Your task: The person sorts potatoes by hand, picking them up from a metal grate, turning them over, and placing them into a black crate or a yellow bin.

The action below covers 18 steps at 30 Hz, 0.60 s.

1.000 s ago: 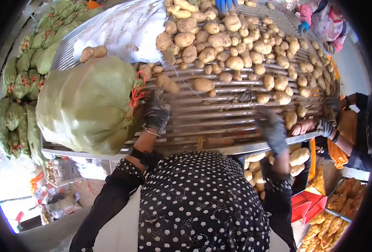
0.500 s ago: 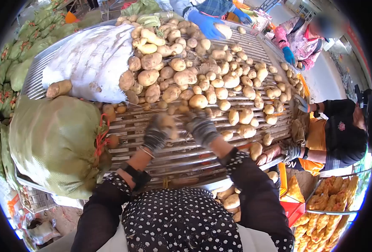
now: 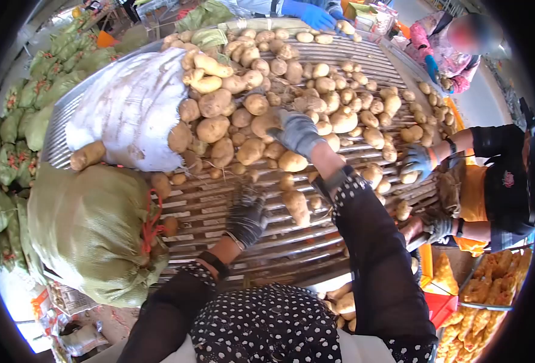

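Observation:
My right hand point(image 3: 299, 131), in a grey glove, reaches into the potato pile, its fingers and thumb around a large brown potato point(image 3: 264, 124). My left hand point(image 3: 247, 213), in a dark striped glove, is low over the metal slats point(image 3: 213, 209), fingers stretched forward and no potato visible in them. Just beyond its fingertips lies a small potato point(image 3: 253, 175). Between my hands and to the right, a long potato point(image 3: 296, 207) rests on the slats. A rounder potato point(image 3: 292, 161) lies below my right wrist.
A white sack point(image 3: 125, 112) lies at the left, with a full green mesh sack point(image 3: 92, 230) nearer me. Across the slatted table, a co-worker's blue gloves point(image 3: 316, 15) handle potatoes. Another co-worker's gloved hand point(image 3: 420, 162) is at the right edge. Filled bags point(image 3: 491, 278) stand lower right.
My hands were side by side at the pile's near edge, blurred. My right hand has moved forward onto a potato; my left has drawn back toward me. A long potato now lies between them.

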### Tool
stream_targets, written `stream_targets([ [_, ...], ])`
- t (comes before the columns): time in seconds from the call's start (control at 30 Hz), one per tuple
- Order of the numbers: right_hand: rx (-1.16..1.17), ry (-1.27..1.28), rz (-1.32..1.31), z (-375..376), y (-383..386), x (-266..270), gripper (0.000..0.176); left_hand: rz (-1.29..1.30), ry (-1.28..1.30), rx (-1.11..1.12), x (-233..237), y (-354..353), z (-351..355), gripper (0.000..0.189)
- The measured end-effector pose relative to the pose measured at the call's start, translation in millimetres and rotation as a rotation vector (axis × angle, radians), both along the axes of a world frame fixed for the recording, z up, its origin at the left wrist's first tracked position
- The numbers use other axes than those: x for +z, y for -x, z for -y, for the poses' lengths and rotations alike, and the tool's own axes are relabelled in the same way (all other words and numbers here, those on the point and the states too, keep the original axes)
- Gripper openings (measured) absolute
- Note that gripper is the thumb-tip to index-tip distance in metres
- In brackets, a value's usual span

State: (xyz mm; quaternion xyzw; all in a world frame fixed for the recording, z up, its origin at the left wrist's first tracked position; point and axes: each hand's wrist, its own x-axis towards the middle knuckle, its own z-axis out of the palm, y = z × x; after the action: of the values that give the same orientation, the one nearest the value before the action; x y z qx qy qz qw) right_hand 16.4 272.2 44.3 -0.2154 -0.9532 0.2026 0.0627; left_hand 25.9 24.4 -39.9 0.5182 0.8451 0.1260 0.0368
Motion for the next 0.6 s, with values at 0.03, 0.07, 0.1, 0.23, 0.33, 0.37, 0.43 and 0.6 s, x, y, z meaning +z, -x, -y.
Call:
stream_targets([
  [0.03,-0.017,0.053,0.071,2.8,19.6,-0.3,0.061,-0.048,-0.059,-0.045,4.1,-0.1,2.0,0.046],
  [0.07,-0.032,-0.056,0.019,7.2,29.8,-2.8,0.070,-0.053,-0.043,-0.049,6.3,3.8,1.9,0.046],
  [0.1,-0.032,-0.038,0.030,11.9,33.7,-7.9,0.070,0.010,-0.035,-0.031,6.1,3.7,1.7,0.045],
  [0.23,-0.046,0.036,0.131,14.9,15.0,-4.5,0.076,0.088,-0.101,-0.041,-6.6,2.4,1.7,0.045],
  [0.33,-0.006,-0.001,0.115,22.7,-28.4,2.6,0.072,0.039,-0.077,-0.022,0.9,1.4,-0.3,0.047],
  [0.37,0.005,0.002,0.122,18.6,-44.1,-7.4,0.071,0.038,-0.077,-0.023,-0.1,1.5,1.9,0.048],
  [0.43,0.068,0.092,-0.113,5.5,-73.4,-27.9,0.072,0.055,-0.067,-0.015,1.8,3.3,1.3,0.048],
  [0.6,-0.190,0.956,-0.272,-22.2,-125.2,-44.6,0.060,0.069,-0.080,-0.024,1.5,3.5,2.1,0.046],
])
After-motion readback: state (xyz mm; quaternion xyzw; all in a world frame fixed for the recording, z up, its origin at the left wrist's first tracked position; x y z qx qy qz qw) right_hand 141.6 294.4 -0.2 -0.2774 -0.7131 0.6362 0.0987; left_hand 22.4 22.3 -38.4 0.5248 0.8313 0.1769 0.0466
